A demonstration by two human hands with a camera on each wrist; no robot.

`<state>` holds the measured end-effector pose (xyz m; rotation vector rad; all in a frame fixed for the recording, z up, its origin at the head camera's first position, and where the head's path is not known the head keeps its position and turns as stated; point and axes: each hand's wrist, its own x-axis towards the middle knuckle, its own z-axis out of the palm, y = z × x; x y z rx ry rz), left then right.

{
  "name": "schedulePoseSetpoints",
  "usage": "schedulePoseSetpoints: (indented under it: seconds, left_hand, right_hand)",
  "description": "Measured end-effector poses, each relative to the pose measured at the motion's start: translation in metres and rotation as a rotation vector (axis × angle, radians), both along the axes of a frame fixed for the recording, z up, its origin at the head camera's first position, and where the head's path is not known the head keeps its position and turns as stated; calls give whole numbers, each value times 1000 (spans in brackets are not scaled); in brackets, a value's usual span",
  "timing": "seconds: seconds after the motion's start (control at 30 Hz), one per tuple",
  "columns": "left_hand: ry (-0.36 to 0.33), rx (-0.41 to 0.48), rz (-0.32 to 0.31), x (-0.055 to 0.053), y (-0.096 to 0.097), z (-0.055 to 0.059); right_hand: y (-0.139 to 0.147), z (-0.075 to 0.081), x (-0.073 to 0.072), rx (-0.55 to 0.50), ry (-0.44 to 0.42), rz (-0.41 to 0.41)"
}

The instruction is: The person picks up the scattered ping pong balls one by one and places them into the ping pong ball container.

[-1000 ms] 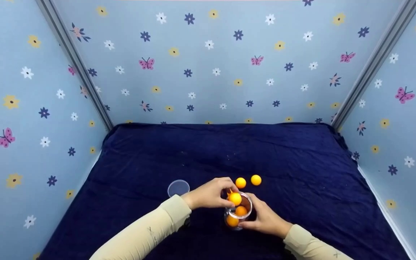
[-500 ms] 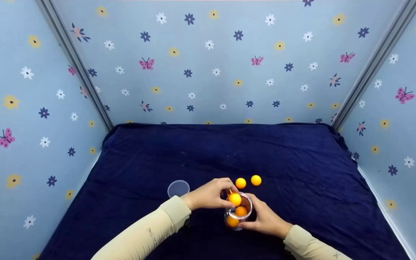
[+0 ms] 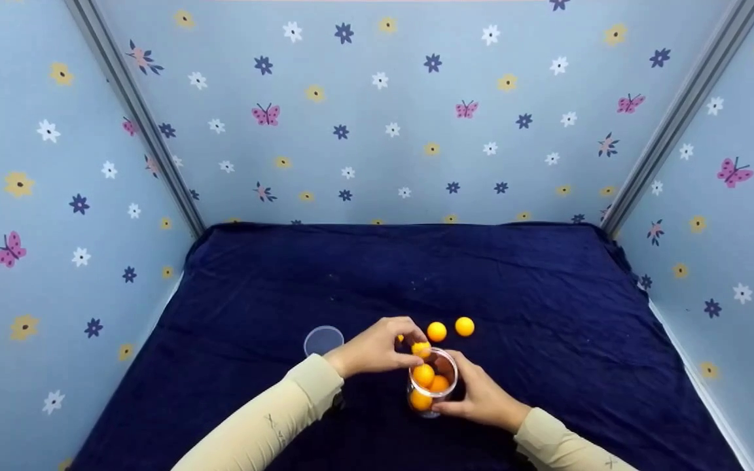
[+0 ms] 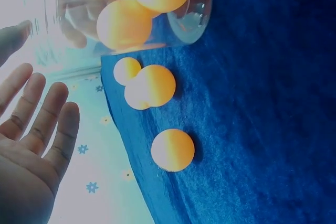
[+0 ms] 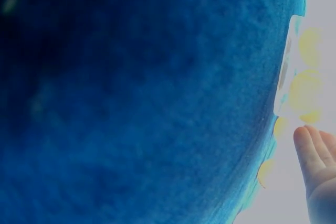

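A clear jar with its mouth tipped toward my left hand holds several orange ping-pong balls. My right hand grips the jar from the right, thumb near the front and fingers round the far side. At the mouth's left edge is my left hand; the left wrist view shows its fingers straight and apart, holding nothing. One ball lies just inside the mouth below the left thumb. More balls show past the left fingers, partly hidden. In the right wrist view the jar is washed out.
Two orange balls, a nearer one and another, lie on the dark blue cloth beyond the jar. A round translucent lid lies left of the left hand. Flower-patterned panels enclose the back and sides.
My left hand has let go of the ball it pinched at the mouth; that ball now sits lower, inside the jar. The hand has shifted slightly up and left. My right hand stays put.
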<state>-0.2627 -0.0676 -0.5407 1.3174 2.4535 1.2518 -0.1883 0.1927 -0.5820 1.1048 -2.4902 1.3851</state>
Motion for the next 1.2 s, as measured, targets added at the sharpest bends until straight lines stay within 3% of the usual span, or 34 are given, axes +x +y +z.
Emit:
schedulePoseSetpoints:
  seconds: [0.33,0.57,1.2]
  left_hand:
    - [-4,32,81,-11,-11,-2]
    - [-52,44,128,-14,-17,0]
    - [-46,65,204,-25,-31,-6]
  right_hand:
    - [1,-1,0,-5,6,4]
    - [0,0,0,-4,15,0]
    - [0,0,1,-14,-14,-10]
